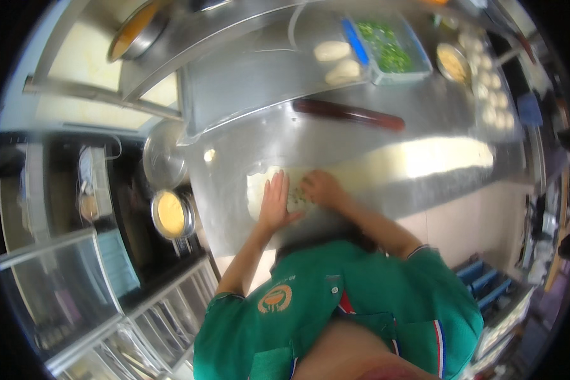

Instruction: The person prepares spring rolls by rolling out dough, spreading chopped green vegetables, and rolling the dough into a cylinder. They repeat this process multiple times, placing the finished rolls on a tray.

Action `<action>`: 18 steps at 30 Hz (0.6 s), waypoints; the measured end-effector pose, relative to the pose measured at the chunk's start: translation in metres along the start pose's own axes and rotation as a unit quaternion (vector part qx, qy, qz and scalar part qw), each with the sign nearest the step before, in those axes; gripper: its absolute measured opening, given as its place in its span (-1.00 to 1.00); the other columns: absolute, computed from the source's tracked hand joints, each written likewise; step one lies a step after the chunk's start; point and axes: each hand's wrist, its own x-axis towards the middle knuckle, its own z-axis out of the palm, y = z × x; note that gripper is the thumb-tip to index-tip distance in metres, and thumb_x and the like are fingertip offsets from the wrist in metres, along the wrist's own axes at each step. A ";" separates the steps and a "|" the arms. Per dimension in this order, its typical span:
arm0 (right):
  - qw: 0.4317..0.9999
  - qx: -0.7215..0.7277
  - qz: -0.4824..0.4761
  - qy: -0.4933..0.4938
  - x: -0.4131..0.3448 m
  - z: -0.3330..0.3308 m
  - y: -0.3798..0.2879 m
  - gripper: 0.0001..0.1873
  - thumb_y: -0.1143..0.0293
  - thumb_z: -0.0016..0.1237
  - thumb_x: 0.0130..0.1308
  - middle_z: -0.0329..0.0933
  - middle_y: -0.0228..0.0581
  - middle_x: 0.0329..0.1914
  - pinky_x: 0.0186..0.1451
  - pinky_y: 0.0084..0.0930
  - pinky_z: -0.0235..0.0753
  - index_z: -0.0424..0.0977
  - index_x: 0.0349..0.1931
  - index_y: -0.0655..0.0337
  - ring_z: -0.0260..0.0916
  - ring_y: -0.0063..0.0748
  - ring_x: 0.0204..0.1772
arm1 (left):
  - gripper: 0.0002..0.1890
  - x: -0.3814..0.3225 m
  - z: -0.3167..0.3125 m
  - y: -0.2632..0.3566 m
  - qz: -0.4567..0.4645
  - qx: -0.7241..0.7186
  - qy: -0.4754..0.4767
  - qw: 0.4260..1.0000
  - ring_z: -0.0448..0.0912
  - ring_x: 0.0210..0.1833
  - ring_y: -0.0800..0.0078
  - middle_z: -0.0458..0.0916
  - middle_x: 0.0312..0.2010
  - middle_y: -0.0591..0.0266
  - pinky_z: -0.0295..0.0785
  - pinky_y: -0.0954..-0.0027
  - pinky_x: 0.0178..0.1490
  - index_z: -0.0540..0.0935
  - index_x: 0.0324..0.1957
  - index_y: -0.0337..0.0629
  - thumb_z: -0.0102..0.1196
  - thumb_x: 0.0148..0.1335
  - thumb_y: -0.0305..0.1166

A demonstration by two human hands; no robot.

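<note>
A long, thin sheet of dough [449, 154] lies across the steel worktop. My left hand [276, 202] rests flat on its left end, fingers stretched out and thumb apart. Close by on the right, my right hand [320, 187] is over the dough with bent fingers; blur hides whether they pinch it. Chopped greens [297, 195] show on the dough between both hands. Beyond them lies a dark red rolling pin [349, 114]. A small pale piece of dough [209, 155] sits on the worktop at the left.
Dough pieces [332, 51] and a plastic container [401, 78] of chopped greens stand at the back. Further right are a bowl of yellowish food [452, 63] and a tray of dough balls [498, 116]. Left of the worktop edge [202, 209] is a metal bowl of yellow food [171, 213].
</note>
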 end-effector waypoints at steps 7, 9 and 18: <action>0.964 -0.108 0.206 0.129 -0.103 -0.098 0.106 -0.65 0.40 0.21 -0.01 0.44 -0.06 0.04 0.12 -0.06 0.45 0.53 -0.14 0.16 0.39 0.06 0.09 | 0.19 0.095 0.005 0.049 0.134 0.032 -0.068 0.988 -0.04 0.58 -0.16 -0.03 0.54 -0.20 -0.12 -0.15 0.57 0.10 0.50 -0.29 0.48 -0.12 -0.05; 0.943 -0.152 0.248 0.159 -0.130 -0.122 0.134 -0.64 0.42 0.20 0.01 0.42 -0.02 0.07 0.16 -0.06 0.44 0.53 -0.12 0.18 0.37 0.09 0.12 | 0.18 0.125 0.015 0.072 0.166 0.026 -0.079 0.983 -0.03 0.58 -0.16 -0.02 0.54 -0.20 -0.11 -0.14 0.57 0.12 0.50 -0.28 0.48 -0.12 -0.06; 0.836 -0.200 0.446 0.251 -0.249 -0.237 0.260 -0.64 0.40 0.11 0.19 0.33 0.07 0.23 0.29 -0.04 0.38 0.51 0.01 0.28 0.25 0.20 0.25 | 0.15 0.254 0.082 0.215 0.273 -0.011 -0.137 0.952 -0.04 0.59 -0.13 -0.04 0.54 -0.19 -0.11 -0.05 0.60 0.08 0.51 -0.26 0.45 -0.04 -0.04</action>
